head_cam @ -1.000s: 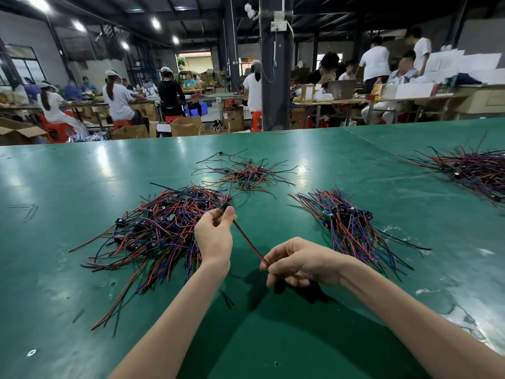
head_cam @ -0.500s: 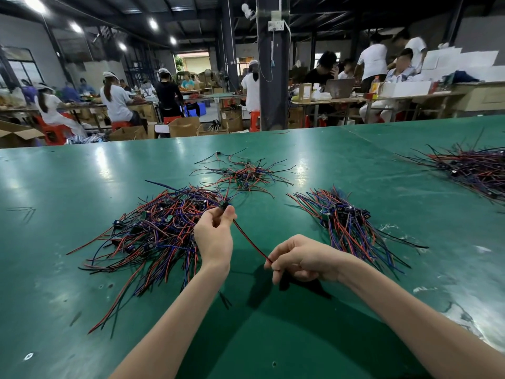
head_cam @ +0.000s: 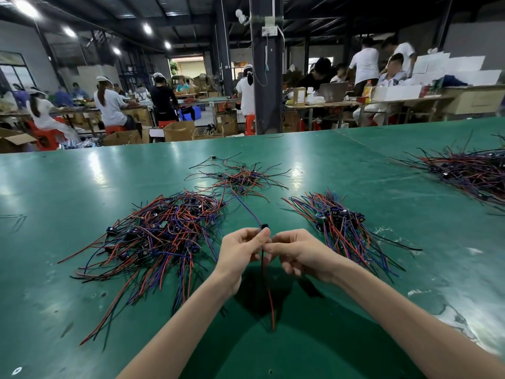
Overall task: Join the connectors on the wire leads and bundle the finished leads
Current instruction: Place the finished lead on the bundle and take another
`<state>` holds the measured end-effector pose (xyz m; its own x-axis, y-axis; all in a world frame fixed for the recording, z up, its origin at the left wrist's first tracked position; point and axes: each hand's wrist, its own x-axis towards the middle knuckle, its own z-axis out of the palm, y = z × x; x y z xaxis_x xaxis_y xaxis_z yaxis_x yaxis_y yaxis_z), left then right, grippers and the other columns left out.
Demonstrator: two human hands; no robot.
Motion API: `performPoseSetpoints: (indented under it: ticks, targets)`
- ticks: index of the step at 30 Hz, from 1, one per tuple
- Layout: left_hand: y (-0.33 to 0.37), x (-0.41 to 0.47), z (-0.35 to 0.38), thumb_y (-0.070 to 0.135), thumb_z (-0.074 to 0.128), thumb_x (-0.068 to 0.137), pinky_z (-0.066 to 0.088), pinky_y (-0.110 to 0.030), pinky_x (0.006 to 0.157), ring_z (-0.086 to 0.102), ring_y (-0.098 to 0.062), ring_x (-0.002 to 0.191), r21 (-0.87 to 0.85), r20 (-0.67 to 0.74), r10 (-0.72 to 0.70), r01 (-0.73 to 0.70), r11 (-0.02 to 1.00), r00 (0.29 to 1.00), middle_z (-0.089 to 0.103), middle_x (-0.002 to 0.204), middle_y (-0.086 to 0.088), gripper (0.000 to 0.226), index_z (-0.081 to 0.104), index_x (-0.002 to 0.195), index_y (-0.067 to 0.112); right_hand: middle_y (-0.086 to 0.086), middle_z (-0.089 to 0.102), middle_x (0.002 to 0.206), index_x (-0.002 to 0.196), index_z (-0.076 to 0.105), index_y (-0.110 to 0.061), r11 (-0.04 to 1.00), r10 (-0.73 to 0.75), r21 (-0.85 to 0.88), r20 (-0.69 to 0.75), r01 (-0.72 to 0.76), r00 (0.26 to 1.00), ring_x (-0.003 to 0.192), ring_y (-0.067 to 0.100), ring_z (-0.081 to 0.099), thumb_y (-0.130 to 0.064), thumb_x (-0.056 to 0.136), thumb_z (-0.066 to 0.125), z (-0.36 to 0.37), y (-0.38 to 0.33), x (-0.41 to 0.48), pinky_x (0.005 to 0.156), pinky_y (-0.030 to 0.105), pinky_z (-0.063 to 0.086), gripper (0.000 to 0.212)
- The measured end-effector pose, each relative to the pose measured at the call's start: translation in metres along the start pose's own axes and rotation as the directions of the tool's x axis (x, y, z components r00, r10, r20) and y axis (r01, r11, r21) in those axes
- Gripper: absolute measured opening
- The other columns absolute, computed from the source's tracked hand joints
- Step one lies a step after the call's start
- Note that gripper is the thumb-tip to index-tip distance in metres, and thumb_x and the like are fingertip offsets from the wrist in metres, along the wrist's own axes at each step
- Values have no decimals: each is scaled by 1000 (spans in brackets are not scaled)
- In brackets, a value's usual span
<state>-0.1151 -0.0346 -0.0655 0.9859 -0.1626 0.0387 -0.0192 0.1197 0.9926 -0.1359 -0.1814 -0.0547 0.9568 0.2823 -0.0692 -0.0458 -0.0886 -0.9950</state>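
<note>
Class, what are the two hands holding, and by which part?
The left hand and right hand pinch a wire lead just below its black connector.

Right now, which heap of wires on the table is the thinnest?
The far middle heap: sparse, scattered leads. The left heap, right heap and far-right heap are dense.

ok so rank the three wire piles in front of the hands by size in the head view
1. left pile
2. right pile
3. far middle pile, farther from the camera, so this last place is unsure
</note>
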Motion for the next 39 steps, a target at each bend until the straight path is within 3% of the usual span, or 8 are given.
performPoseSetpoints:
  ticks: [11, 20, 24, 29, 31, 34, 36, 39]
  targets:
    - [6, -2, -2, 21, 59, 91, 43, -24, 65, 54, -15, 72, -58, 103, -115, 122, 991, 988, 62, 84, -5, 13, 68, 92, 11, 5, 67, 63, 82, 63, -2, 989, -2, 144, -113, 18, 994, 35, 5, 51, -5, 87, 63, 6, -1, 2, 31, 15, 35, 6]
    - [6, -2, -4, 13, 47, 98, 46, -19, 59, 52, -9, 66, -5, 75, -111, 112, 994, 991, 68, 89, 4, 26, 68, 83, 11, 8, 65, 58, 76, 61, 0, 977, -11, 178, -515, 119, 857, 33, 6, 47, -4, 92, 58, -41, -13, 5, 30, 16, 31, 17]
    - [1, -2, -2, 14, 48, 98, 45, -16, 54, 53, -5, 57, 121, 73, -45, 36, 992, 996, 70, 73, 7, 31, 66, 73, 10, 7, 60, 57, 70, 66, -2, 988, -25, -127, -706, -92, 708, 35, 10, 47, -15, 92, 59, -68, -2, 5, 34, 17, 32, 26]
    - [-4, -1, -2, 24, 53, 97, 44, -24, 57, 51, -10, 55, 239, 61, 77, -89, 967, 995, 69, 69, -2, 44, 63, 55, 14, 16, 66, 69, 64, 67, -6, 753, -256, -524, -791, -399, 555, 67, 31, 57, -20, 89, 61, -76, 5, 3, 62, 29, 39, 30]
    - [-4, -3, -5, 28, 53, 97, 42, -26, 59, 49, -7, 53, 478, 88, 263, -272, 835, 961, 63, 59, 9, 45, 62, 56, 13, 17, 68, 82, 79, 70, -7, 714, -285, -550, -794, -433, 538, 81, 35, 62, -19, 88, 62, -75, 6, 3, 69, 33, 46, 18]
    - [-2, -6, -9, 31, 50, 98, 42, -32, 63, 51, -17, 64, 761, 166, 529, -449, 468, 832, 59, 66, 1, 42, 61, 66, 5, 16, 65, 99, 102, 65, -7, 649, -349, -611, -769, -454, 535, 92, 36, 60, -19, 89, 61, -70, 6, 2, 77, 37, 48, 19]
    - [3, -3, -15, 29, 46, 99, 44, -32, 65, 52, -20, 73, 892, 131, 635, -370, 260, 761, 61, 77, -5, 35, 62, 76, 7, 15, 61, 102, 104, 63, -6, 617, -424, -667, -729, -418, 538, 87, 35, 59, -17, 90, 59, -66, 7, 2, 74, 36, 45, 19]
    - [7, 5, -27, 22, 41, 96, 41, -31, 86, 52, -23, 101, 999, -44, 479, 36, 25, 877, 58, 110, -8, 22, 55, 111, 13, 14, 60, 101, 98, 64, -6, 591, -501, -728, -670, -349, 549, 80, 33, 56, -13, 89, 57, -56, 8, 4, 69, 34, 41, 14]
